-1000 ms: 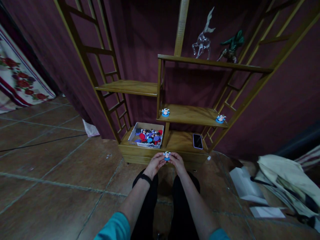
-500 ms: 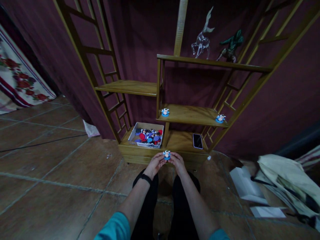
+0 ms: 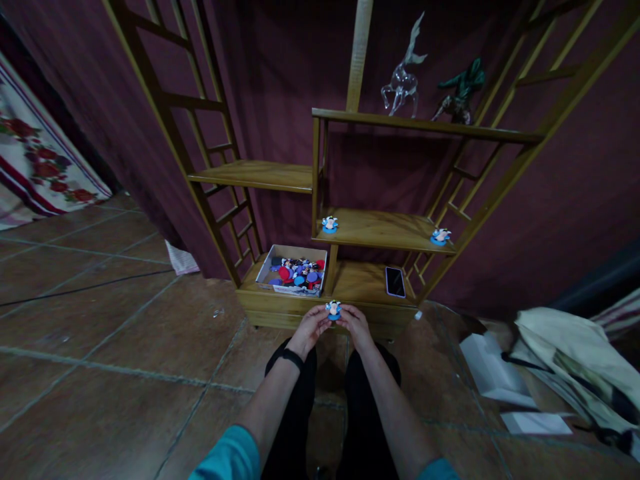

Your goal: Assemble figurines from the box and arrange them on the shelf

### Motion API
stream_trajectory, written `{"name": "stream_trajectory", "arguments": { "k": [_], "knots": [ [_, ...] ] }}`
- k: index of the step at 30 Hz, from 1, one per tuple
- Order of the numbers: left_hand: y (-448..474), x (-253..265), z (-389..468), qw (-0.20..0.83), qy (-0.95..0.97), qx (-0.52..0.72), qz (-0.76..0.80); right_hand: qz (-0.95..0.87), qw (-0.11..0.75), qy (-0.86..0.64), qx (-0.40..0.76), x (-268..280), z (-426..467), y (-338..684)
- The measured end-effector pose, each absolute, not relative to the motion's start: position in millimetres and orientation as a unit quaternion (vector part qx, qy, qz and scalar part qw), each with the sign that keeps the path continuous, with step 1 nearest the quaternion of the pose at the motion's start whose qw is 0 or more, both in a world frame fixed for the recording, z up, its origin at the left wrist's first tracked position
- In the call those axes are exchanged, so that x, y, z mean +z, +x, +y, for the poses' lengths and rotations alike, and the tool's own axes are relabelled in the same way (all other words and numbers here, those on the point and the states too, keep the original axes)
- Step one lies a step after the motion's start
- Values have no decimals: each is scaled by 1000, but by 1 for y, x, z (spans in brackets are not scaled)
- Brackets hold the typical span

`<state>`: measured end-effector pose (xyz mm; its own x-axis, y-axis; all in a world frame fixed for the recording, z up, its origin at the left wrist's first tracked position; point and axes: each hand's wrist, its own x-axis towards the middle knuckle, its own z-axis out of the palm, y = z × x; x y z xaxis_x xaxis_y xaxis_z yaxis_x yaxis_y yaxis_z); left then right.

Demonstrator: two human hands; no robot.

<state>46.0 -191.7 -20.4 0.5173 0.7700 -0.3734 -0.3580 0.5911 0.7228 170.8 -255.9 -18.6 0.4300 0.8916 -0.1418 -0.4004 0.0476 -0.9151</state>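
Observation:
Between my two hands is a small figurine [image 3: 333,309] with a blue round base, upright and facing me. My left hand [image 3: 311,328] grips it from the left, and my right hand [image 3: 355,323] pinches its right side. Two similar blue-based figurines stand on the middle shelf [image 3: 383,228]: one figurine [image 3: 329,225] at its left end, the other figurine [image 3: 441,237] at its right end. Beyond my left hand, an open cardboard box [image 3: 267,268] on the lowest board holds many small figurines with red, blue and purple bases.
A phone [image 3: 395,282] lies on the lowest board at right. A clear glass horse [image 3: 401,83] and a dark green statue [image 3: 463,93] stand on the upper shelf [image 3: 425,127]. On the floor to the right are a white box [image 3: 493,370] and a pale cloth bag [image 3: 565,347].

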Motion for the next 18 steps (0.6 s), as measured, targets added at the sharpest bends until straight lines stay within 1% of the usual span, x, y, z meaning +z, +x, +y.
{"name": "stream_trajectory", "arguments": {
  "k": [9, 18],
  "knots": [
    [46, -22, -192, 822, 307, 365, 309, -237, 682, -485, 493, -20, -257, 172],
    [48, -22, -191, 832, 289, 363, 303, -230, 680, -505, 480, -16, -259, 172]
  ]
}}
